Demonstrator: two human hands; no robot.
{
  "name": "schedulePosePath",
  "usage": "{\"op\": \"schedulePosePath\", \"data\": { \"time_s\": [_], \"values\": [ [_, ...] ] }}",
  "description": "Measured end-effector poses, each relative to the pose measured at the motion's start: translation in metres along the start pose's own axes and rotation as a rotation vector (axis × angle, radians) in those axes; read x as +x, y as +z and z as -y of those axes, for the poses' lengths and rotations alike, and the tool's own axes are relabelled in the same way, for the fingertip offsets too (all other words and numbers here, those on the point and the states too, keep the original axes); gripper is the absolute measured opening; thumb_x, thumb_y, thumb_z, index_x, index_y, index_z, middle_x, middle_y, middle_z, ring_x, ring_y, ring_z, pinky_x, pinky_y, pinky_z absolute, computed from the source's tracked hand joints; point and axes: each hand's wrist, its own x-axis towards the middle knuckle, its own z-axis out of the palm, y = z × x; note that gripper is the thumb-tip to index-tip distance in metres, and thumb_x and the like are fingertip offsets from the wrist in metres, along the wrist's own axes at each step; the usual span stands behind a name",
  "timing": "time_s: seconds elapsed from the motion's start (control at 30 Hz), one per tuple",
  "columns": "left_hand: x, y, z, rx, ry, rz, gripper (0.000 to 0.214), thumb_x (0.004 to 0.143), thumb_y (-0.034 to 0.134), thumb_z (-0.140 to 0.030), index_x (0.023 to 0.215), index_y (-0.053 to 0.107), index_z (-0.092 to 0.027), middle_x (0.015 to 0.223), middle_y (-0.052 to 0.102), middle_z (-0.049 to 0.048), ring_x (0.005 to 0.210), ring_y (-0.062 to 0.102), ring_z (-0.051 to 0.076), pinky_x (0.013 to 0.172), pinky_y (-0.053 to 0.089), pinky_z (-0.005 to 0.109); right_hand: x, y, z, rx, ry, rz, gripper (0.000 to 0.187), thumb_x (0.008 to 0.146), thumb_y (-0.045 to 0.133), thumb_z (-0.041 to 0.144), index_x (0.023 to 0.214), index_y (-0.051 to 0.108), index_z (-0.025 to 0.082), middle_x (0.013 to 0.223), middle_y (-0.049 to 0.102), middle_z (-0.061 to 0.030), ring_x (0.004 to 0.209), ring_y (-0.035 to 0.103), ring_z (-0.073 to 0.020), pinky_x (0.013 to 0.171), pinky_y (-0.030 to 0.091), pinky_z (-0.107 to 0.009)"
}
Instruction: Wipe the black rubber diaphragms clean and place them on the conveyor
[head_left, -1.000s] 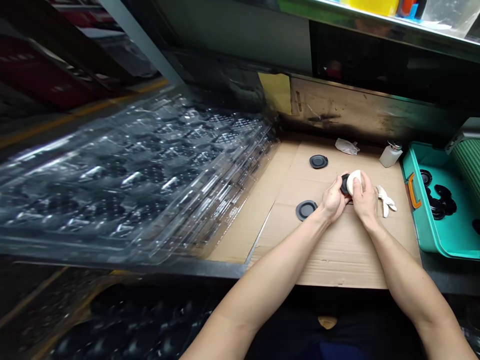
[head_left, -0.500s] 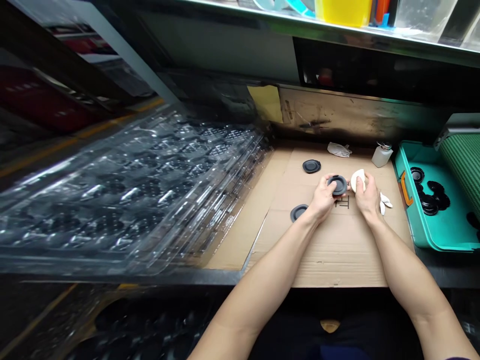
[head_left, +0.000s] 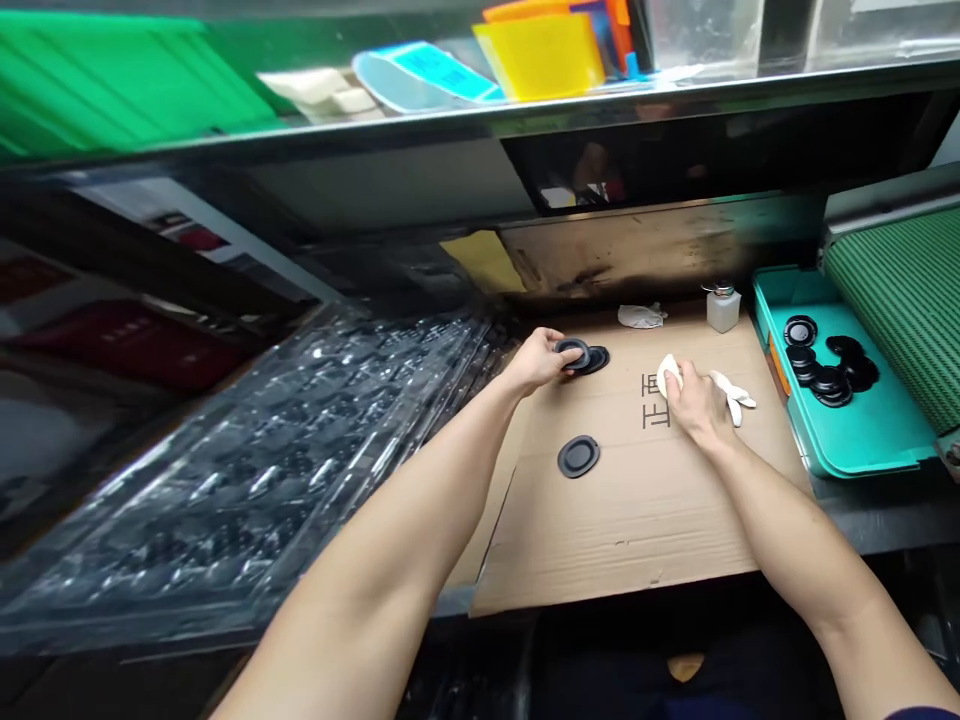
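My left hand [head_left: 541, 360] pinches a black round cap [head_left: 574, 353] at its edge, just over another dark cap [head_left: 597, 359] lying on the cardboard sheet [head_left: 630, 530]. Whether the two caps touch, I cannot tell. Nearer to me a third black cap [head_left: 578, 456] lies flat, its oval recess facing up. My right hand [head_left: 697, 402] is closed on a folded white cloth [head_left: 667, 373], low over the cardboard by some printed marks. Beside that hand lie white crumpled pieces [head_left: 735, 396].
A teal bin [head_left: 889, 440] holding several black round parts [head_left: 830, 383] stands at the right, by a green belt [head_left: 904, 265]. Behind are a small bottle [head_left: 723, 308] and a crumpled white scrap [head_left: 642, 316]. Stacked clear plastic trays [head_left: 285, 430] fill the left. A shelf [head_left: 420, 118] overhangs.
My left hand has carried the black cap away from the white cloth, left to the cap lying at the back. My right hand keeps the cloth, now lower over the cardboard. The view has shifted.
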Motion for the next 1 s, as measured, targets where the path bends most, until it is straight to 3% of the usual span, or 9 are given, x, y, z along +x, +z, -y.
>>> {"op": "schedulePosePath", "data": {
  "time_s": [0.13,0.27,0.37,0.47,0.53,0.67,0.77,0.87,1.0],
  "values": [
    [0.013,0.002,0.013,0.196,-0.005,0.094,0.044,0.082,0.082,-0.034,0.114,0.060,-0.014,0.087,0.071,0.0052,0.062,0.062,0.013,0.057,0.052,0.024,-0.001,0.001,0.001,0.014,-0.004,0.010,0.045,0.110,0.030,0.049,0.141,0.052,0.024,0.106,0.077,-0.0115,0.099,0.073,-0.0299,0.084,0.049,-0.039],
    [0.023,0.003,0.021,0.533,0.065,0.054,0.051,0.083,0.073,-0.052,0.117,0.069,-0.014,0.091,0.074,0.0094,0.078,0.070,0.023,0.070,0.056,0.032,-0.001,0.003,0.001,0.016,0.000,0.031,0.044,0.110,0.030,0.049,0.139,0.052,0.023,0.108,0.077,-0.0124,0.099,0.073,-0.0295,0.085,0.049,-0.039],
    [0.026,0.005,0.019,0.740,0.158,0.050,0.057,0.087,0.064,-0.060,0.116,0.073,-0.012,0.110,0.074,0.0177,0.110,0.070,0.035,0.094,0.056,0.041,-0.001,0.003,0.001,0.026,-0.005,0.058,0.043,0.110,0.030,0.049,0.136,0.053,0.023,0.110,0.077,-0.0129,0.100,0.072,-0.0290,0.086,0.049,-0.038],
    [0.026,0.010,0.012,0.806,0.249,0.066,0.077,0.081,0.069,-0.067,0.134,0.066,-0.011,0.140,0.061,0.0235,0.135,0.057,0.041,0.110,0.049,0.044,-0.002,0.002,0.002,0.033,-0.006,0.064,0.042,0.110,0.030,0.047,0.136,0.053,0.023,0.112,0.077,-0.0128,0.102,0.072,-0.0286,0.087,0.049,-0.038],
    [0.027,0.014,0.007,0.823,0.268,0.139,0.084,0.075,0.076,-0.065,0.140,0.063,-0.014,0.146,0.059,0.0213,0.134,0.059,0.039,0.111,0.048,0.042,-0.002,0.002,0.002,0.033,-0.006,0.056,0.042,0.110,0.031,0.047,0.136,0.052,0.023,0.113,0.077,-0.0127,0.101,0.072,-0.0292,0.086,0.050,-0.039],
    [0.032,0.017,0.002,0.830,0.273,0.256,0.062,0.075,0.079,-0.047,0.129,0.070,-0.018,0.127,0.074,0.0129,0.113,0.070,0.032,0.101,0.052,0.036,-0.003,0.002,0.002,0.036,-0.005,0.047,0.041,0.110,0.032,0.048,0.134,0.054,0.022,0.111,0.077,-0.0123,0.101,0.073,-0.0300,0.084,0.050,-0.039],
    [0.034,0.015,0.001,0.815,0.290,0.261,0.063,0.073,0.079,-0.042,0.130,0.069,-0.018,0.128,0.074,0.0117,0.113,0.070,0.031,0.101,0.051,0.035,-0.002,0.003,0.002,0.054,-0.007,0.060,0.042,0.110,0.031,0.048,0.135,0.053,0.022,0.112,0.077,-0.0123,0.103,0.072,-0.0287,0.086,0.050,-0.039],
    [0.033,0.015,-0.003,0.824,0.265,0.261,0.079,0.071,0.081,-0.044,0.143,0.060,-0.017,0.135,0.070,0.0139,0.119,0.068,0.032,0.105,0.050,0.035,-0.001,0.005,0.002,0.075,-0.011,0.068,0.042,0.111,0.031,0.048,0.135,0.052,0.021,0.114,0.077,-0.0126,0.104,0.072,-0.0286,0.088,0.050,-0.039],
    [0.030,0.027,-0.029,0.915,0.311,0.198,0.087,0.072,0.081,-0.052,0.147,0.056,-0.014,0.150,0.058,0.0202,0.135,0.058,0.039,0.113,0.046,0.042,0.000,0.005,0.002,0.096,-0.011,0.079,0.041,0.110,0.032,0.048,0.133,0.053,0.020,0.112,0.077,-0.0134,0.104,0.073,-0.0287,0.088,0.051,-0.040]
  ]
}}
